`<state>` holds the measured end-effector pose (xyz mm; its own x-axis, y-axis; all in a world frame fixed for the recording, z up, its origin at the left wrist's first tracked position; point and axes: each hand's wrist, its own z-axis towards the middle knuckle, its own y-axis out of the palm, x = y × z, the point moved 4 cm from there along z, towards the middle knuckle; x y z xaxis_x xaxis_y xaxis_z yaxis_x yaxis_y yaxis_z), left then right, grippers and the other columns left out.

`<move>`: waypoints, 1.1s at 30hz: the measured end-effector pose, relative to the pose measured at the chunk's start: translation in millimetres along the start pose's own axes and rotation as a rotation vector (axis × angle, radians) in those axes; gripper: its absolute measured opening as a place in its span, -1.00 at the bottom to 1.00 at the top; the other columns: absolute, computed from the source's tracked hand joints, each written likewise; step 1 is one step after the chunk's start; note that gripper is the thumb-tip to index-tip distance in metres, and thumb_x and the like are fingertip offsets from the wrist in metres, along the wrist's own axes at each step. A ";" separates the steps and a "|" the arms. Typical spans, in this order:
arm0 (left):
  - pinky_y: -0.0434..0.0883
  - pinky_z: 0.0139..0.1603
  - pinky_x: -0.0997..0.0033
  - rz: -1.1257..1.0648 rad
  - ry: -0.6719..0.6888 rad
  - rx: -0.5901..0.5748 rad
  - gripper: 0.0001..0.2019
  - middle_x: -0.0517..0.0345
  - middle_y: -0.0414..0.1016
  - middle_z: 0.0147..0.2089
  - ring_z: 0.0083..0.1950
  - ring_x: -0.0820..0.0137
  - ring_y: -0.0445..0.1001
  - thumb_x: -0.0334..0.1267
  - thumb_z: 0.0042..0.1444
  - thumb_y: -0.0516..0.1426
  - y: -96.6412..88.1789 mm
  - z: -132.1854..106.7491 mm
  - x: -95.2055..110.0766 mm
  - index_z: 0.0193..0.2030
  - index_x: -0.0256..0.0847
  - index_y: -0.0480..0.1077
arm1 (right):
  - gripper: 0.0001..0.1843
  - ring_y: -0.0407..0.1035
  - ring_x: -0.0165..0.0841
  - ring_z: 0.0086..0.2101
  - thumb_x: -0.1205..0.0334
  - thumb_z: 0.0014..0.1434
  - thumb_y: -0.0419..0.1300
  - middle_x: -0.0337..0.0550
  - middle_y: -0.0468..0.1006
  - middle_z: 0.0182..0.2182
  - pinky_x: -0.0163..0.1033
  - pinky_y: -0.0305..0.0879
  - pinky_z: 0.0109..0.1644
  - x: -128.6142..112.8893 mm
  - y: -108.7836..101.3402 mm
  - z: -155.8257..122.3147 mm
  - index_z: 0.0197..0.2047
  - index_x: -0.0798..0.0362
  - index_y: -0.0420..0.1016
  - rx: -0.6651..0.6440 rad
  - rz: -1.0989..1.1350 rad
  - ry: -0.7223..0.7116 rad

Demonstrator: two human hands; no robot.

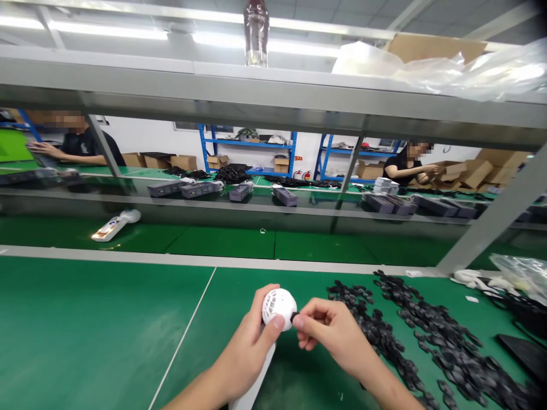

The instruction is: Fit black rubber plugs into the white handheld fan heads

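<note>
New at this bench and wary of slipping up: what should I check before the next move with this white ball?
1. Left hand firmly around the white ball: ok, fingers and thumb wrap it.
2. Right hand pinching the small black piece: ok.
3. Small black piece seated in the ball: cannot tell, fingers hide the joint.
4. White handle apart from the pile of black pieces: ok.
5. White handle resting on the green mat: cannot tell, the left hand and arm block the view.
</note>
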<state>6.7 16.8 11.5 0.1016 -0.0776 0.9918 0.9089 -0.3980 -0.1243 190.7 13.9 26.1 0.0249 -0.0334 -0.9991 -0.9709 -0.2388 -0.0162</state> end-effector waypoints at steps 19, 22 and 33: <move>0.38 0.06 0.24 0.231 0.257 -0.201 -0.65 0.05 0.41 0.10 0.09 0.22 0.44 -0.05 0.52 -0.15 3.4 -4.4 31.8 0.35 -0.02 0.01 | -0.40 0.50 -0.12 0.05 0.05 0.30 0.32 -0.15 0.61 0.08 -0.13 0.57 -0.05 -4.7 7.5 -10.0 0.37 -0.25 0.37 -0.178 0.006 0.010; 0.40 0.06 0.22 0.251 0.283 -0.196 -0.65 0.00 0.42 0.13 0.05 0.23 0.45 -0.06 0.51 -0.16 4.8 -6.1 36.2 0.34 -0.05 0.01 | -0.48 0.51 -0.13 0.06 0.10 0.33 0.31 -0.18 0.65 0.04 -0.09 0.50 0.11 -11.3 7.5 -12.5 0.33 -0.22 0.43 -0.154 -0.024 -0.096; 0.40 -0.39 0.45 0.281 0.054 -0.125 -0.65 0.25 0.46 -0.29 -0.39 0.40 0.46 0.09 0.29 0.18 -8.6 11.8 23.2 0.00 -0.11 0.31 | -0.48 0.54 -0.03 0.03 -0.07 0.44 0.10 -0.13 0.68 0.03 0.07 0.47 0.15 -4.4 9.8 -7.6 0.36 -0.10 0.42 -0.044 -0.368 -0.165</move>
<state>6.1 29.2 35.9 0.3172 -0.2472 0.9156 0.7914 -0.4630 -0.3992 182.9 4.3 30.6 0.3269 0.2178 -0.9196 -0.8932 -0.2469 -0.3759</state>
